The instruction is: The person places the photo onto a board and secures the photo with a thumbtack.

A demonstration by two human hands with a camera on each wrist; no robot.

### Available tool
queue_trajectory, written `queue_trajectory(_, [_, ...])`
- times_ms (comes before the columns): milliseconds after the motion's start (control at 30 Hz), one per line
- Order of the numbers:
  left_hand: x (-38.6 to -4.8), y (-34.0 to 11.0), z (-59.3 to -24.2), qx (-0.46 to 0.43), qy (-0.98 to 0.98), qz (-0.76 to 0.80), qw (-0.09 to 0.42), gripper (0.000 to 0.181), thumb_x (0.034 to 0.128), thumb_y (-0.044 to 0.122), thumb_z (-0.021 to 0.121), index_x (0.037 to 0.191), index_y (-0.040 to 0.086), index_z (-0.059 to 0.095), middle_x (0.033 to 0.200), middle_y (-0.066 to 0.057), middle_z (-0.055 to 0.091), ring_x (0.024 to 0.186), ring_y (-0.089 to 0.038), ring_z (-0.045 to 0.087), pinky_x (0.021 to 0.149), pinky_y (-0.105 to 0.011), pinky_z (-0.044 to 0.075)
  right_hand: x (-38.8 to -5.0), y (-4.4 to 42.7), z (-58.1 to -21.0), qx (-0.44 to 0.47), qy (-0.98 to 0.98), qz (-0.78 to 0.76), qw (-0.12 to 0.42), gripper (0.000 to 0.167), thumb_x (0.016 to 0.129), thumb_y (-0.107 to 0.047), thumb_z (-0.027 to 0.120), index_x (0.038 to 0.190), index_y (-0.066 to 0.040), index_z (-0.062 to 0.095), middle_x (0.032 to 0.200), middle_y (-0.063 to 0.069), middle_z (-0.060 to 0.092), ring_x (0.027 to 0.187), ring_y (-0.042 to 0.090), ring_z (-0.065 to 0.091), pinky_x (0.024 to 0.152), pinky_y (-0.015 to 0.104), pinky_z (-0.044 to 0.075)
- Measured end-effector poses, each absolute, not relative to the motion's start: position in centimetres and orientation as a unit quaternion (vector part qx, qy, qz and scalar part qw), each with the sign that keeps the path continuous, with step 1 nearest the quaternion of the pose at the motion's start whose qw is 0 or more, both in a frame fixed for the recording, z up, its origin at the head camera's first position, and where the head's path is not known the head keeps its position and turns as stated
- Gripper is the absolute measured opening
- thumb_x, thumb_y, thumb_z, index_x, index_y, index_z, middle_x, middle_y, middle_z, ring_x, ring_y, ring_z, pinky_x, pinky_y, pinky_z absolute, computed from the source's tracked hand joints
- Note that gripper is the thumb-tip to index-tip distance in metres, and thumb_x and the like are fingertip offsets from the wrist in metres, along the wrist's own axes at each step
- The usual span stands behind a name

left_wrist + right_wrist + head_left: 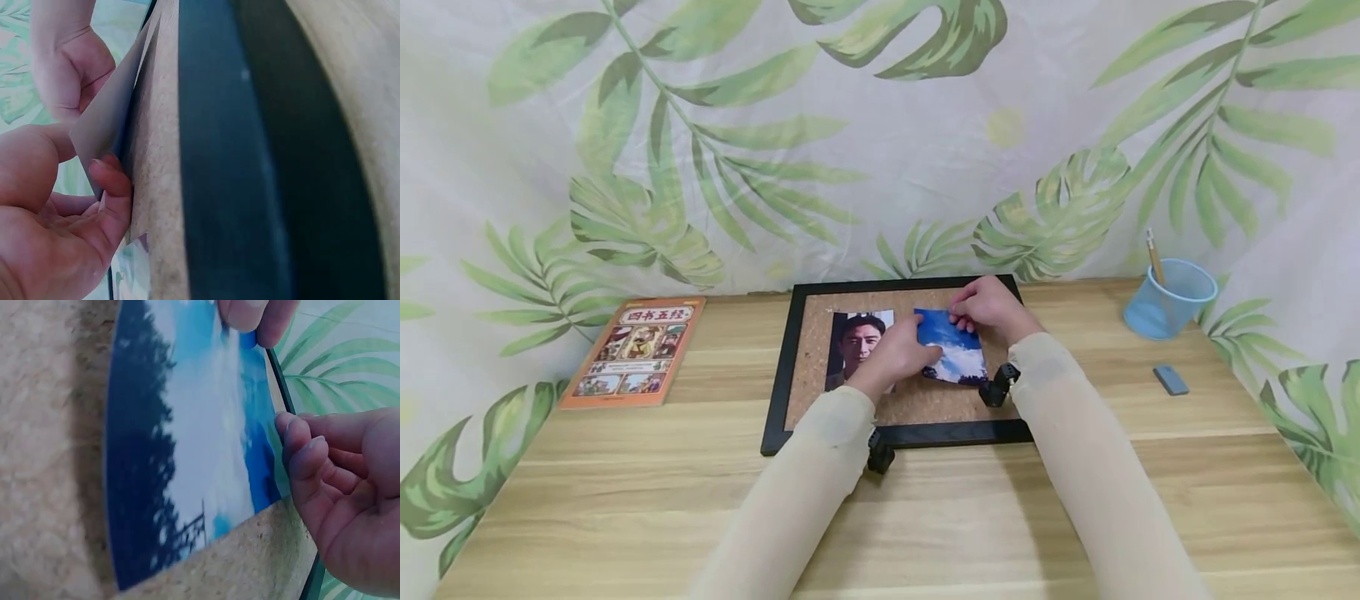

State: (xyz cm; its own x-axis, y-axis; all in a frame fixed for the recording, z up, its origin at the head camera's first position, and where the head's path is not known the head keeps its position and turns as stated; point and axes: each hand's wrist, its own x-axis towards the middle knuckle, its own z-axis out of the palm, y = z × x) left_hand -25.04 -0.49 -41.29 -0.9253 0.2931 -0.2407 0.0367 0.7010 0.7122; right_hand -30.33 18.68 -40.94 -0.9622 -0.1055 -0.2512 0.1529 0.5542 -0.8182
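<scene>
A photo of blue sky and clouds stands slightly off the surface of a black-framed cork board, its lower part bowed. At its left edge my left hand grips it, thumb over the printed side; the pale back shows in the left wrist view. My right hand pinches at the top edge near the right corner, fingertips bunched together in the right wrist view. Whether something small sits between those fingertips is hidden. Left of it, a portrait photo lies on the cork, partly covered by my left hand.
An orange book lies on the wooden table to the left. At the right stand a blue mesh cup with a pencil and, nearer, a small grey-blue block. A leaf-patterned cloth hangs behind.
</scene>
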Motion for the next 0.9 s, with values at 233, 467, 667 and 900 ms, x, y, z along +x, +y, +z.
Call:
queue_trajectory(233, [-25.6, -0.1, -41.2, 0.095, 0.912, 0.358, 0.177, 0.078, 0.1015, 0.026, 0.073, 0.166, 0.000, 0.037, 0.170, -0.021, 0.043, 0.157, -0.037, 0.044, 0.129, -0.051, 0.036, -30.8, 18.1, -40.8, 0.021, 0.868, -0.472, 0.151, 0.022, 0.107, -0.002, 0.062, 0.119, 0.012, 0.073, 0.083, 0.009, 0.076, 0.062, 0.010, 0.065, 0.061, 0.021, 0.056])
queue_trajectory(467, [-27.2, -0.2, -42.8, 0.080, 0.920, 0.343, 0.172, 0.079, 0.0989, 0.028, 0.073, 0.165, 0.002, 0.039, 0.169, -0.019, 0.045, 0.155, -0.036, 0.046, 0.128, -0.050, 0.039, -31.4, 17.1, -40.7, 0.046, 0.862, -0.478, 0.160, 0.020, 0.107, -0.002, 0.061, 0.120, 0.009, 0.073, 0.084, 0.009, 0.074, 0.066, 0.012, 0.068, 0.062, 0.022, 0.059])
queue_trajectory(667, [-25.9, -0.3, -41.2, 0.071, 0.910, 0.366, 0.181, 0.077, 0.1019, 0.024, 0.072, 0.166, 0.000, 0.036, 0.170, -0.022, 0.042, 0.157, -0.038, 0.043, 0.130, -0.052, 0.035, -31.8, 16.6, -40.5, 0.071, 0.858, -0.477, 0.174, 0.020, 0.108, -0.003, 0.061, 0.120, 0.009, 0.073, 0.084, 0.009, 0.073, 0.066, 0.012, 0.069, 0.064, 0.023, 0.060])
queue_trajectory(900, [-26.8, 0.1, -42.4, 0.086, 0.917, 0.351, 0.169, 0.078, 0.0998, 0.026, 0.072, 0.165, 0.001, 0.039, 0.168, -0.021, 0.046, 0.155, -0.036, 0.047, 0.128, -0.050, 0.039, -32.0, 16.7, -40.3, 0.095, 0.850, -0.483, 0.186, 0.022, 0.108, -0.002, 0.060, 0.121, 0.009, 0.072, 0.082, 0.007, 0.070, 0.062, 0.012, 0.068, 0.061, 0.024, 0.060])
